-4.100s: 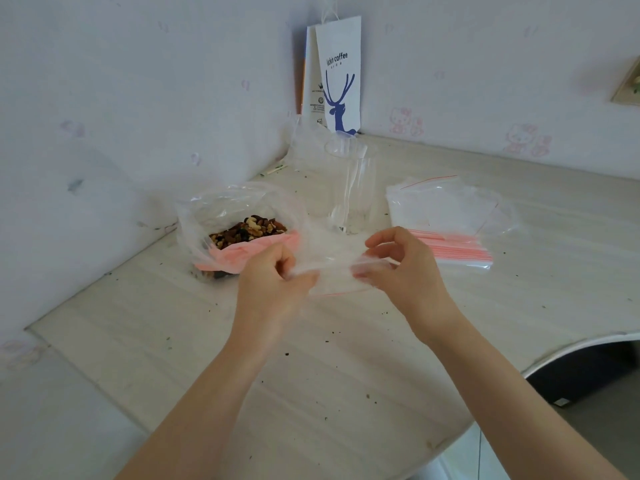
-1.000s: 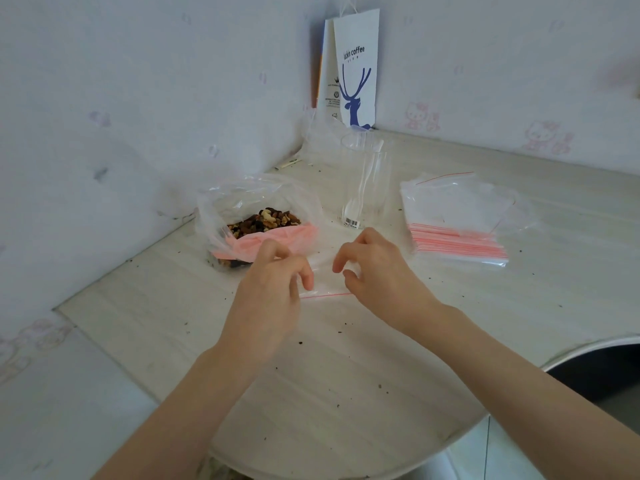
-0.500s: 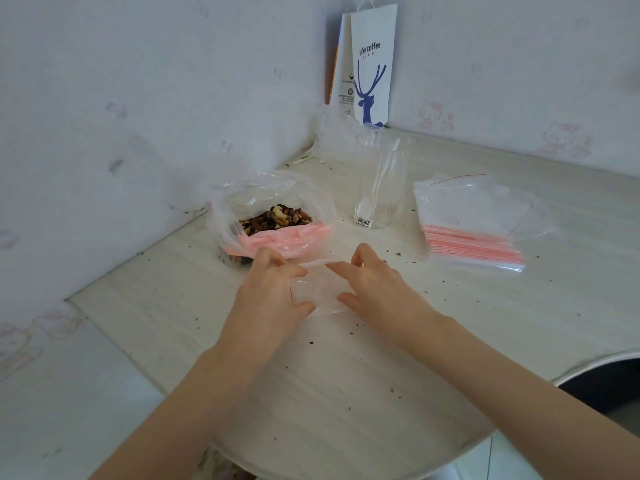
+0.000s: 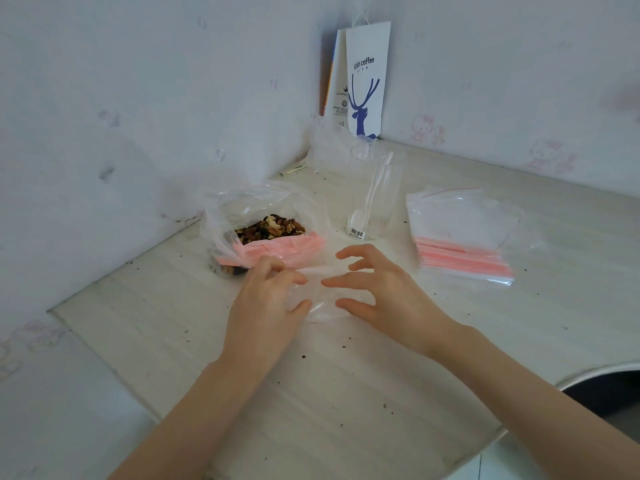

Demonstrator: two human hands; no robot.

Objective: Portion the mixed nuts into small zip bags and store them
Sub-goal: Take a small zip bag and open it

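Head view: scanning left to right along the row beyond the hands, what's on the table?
From the left: open clear plastic bag of mixed nuts with a pink folded rim → tall clear cup holding a white spoon → stack of small clear zip bags with pink seal strips.

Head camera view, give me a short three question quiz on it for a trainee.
1. True or false: the plastic spoon stands inside the clear glass.
2. The stack of empty zip bags lies: A) right of the glass, B) inside the glass, C) on the floor.
3. Is any of the mixed nuts inside the small zip bag between the left hand and right hand?
Key: 1 true; 2 A; 3 no, it looks empty.
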